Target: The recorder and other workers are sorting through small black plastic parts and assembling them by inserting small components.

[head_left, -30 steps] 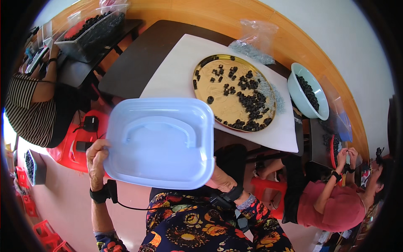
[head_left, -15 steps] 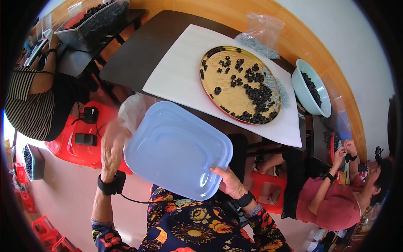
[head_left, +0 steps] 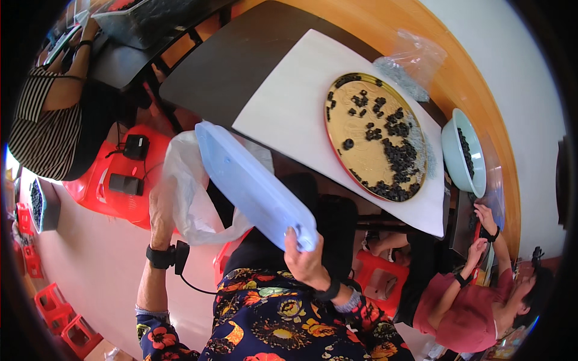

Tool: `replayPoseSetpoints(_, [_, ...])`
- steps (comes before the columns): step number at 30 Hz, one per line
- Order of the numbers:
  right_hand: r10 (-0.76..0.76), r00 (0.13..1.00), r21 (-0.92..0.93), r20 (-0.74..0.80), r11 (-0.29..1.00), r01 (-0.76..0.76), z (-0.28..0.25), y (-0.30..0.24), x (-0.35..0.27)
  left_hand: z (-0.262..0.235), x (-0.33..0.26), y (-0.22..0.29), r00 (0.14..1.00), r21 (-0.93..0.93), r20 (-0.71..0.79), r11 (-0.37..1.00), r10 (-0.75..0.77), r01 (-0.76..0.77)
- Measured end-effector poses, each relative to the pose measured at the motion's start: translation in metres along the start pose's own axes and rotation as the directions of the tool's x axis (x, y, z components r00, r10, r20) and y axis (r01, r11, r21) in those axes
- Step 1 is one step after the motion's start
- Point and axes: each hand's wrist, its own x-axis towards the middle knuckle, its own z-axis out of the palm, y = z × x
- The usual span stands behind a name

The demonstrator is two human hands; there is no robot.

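A shallow light-blue plastic tray is tipped steeply, its far end above a whitish plastic bag. My right hand grips the tray's near corner, thumb on its face. At the bag's left side, my left hand closes on the plastic; its fingertips are blurred and partly hidden. The bag hangs with its mouth spread beside my lap. Past the tray, on the table, lies a round gold tray bearing small black parts and a patch of small silvery pieces.
A white board lies under the gold tray. A pale green bowl of black parts stands at the right. A red stool at my left carries two black devices. One person sits at right, another at left.
The blue tray has turned from facing me to nearly edge-on and slanting over the bag. The bag has come out wider beside my left hand. My right hand has moved slightly left.
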Motion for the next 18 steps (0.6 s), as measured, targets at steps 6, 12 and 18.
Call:
replayPoseSetpoints(6, [-0.104,0.953,-0.323,0.286,0.925,0.198,0.021,-0.011,0.053,-0.002,-0.012,0.009,0.993,-0.082,-0.098,0.995,-0.06,0.052])
replayPoseSetpoints(12, [0.051,0.82,-0.501,0.57,0.812,0.298,0.075,-0.005,0.096,0.016,-0.043,0.019,0.997,-0.031,0.058,0.998,-0.052,0.054])
replayPoseSetpoints(18, [-0.102,0.854,-0.412,0.51,0.843,0.346,0.146,0.072,0.14,0.017,-0.056,0.028,0.995,-0.124,0.035,0.988,-0.094,0.097])
